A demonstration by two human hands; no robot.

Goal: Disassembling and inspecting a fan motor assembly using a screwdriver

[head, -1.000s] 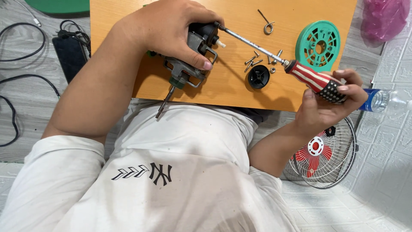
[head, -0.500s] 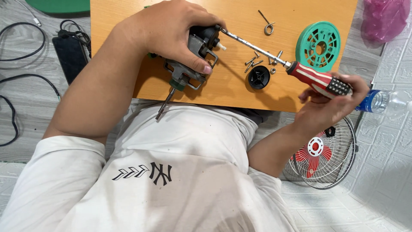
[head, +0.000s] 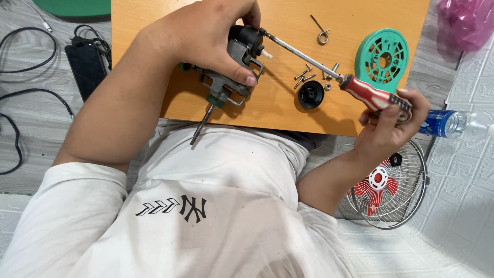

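Gripping the small motor (head: 231, 67) with my left hand (head: 206, 38), I pinch the red screwdriver (head: 334, 72) in my right hand (head: 393, 121) at four o'clock.

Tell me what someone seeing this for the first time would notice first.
Most striking is the left hand gripping a small fan motor on the orange wooden board, while the right hand holds a red-handled screwdriver with its tip at the motor's top. Between them lie loose screws and a black round knob, with a green round grille part at the board's right edge. A fan guard with red blades lies on the floor, lower right.
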